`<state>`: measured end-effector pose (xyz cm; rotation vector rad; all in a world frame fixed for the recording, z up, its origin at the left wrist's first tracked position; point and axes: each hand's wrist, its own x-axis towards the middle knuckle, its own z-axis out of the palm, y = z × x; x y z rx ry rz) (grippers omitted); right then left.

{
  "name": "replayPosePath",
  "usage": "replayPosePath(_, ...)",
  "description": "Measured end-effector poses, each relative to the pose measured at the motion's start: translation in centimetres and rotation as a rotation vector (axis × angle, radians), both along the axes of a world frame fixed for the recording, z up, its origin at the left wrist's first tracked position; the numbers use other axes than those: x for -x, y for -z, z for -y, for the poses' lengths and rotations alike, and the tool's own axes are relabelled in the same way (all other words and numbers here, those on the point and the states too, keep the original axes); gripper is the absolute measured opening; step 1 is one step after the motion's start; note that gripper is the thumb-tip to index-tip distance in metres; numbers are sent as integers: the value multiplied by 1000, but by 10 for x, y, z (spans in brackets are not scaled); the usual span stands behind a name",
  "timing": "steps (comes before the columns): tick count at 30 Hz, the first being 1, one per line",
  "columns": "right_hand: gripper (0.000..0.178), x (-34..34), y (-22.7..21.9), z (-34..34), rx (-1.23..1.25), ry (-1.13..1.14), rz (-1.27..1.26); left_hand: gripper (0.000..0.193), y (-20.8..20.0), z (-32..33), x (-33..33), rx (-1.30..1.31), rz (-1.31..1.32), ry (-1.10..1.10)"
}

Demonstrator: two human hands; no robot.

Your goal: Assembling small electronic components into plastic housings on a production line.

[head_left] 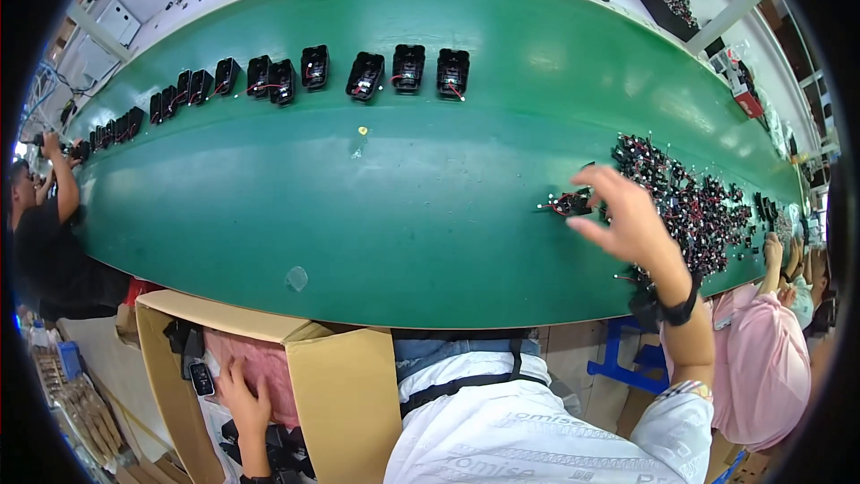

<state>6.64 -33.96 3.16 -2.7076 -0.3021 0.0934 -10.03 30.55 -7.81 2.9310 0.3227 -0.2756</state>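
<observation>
My right hand is over the green table, thumb and fingers apart. Just beside its fingertips lies a small black part with red wires. Under and beyond this hand spreads a big heap of small black parts with red wires. My left hand is inside an open cardboard box, fingers stretched over pink plastic wrapping. Next to it in the box lies a black device with a small screen. More black pieces show lower in the box.
Along the far side of the green table runs a row of black open housings with wires inside. A black bin of small parts stands on the back shelf. Co-workers sit at the left and right. A blue stool stands below the edge.
</observation>
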Motion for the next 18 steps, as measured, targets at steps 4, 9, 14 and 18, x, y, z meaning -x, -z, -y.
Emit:
replayPosePath(4,41,13,35,-22,52,89,195,71,-16,-4,1,-70,47,67)
replayPosePath(9,17,13,36,-20,-90,115,260,72,-19,-17,14,93,30,99)
replayPosePath(14,12,7,44,-28,-207,84,339,34,-35,54,-99,110,247,394)
replayPosePath(18,16,13,49,-27,-313,141,426,42,-84,39,-119,335,573,365)
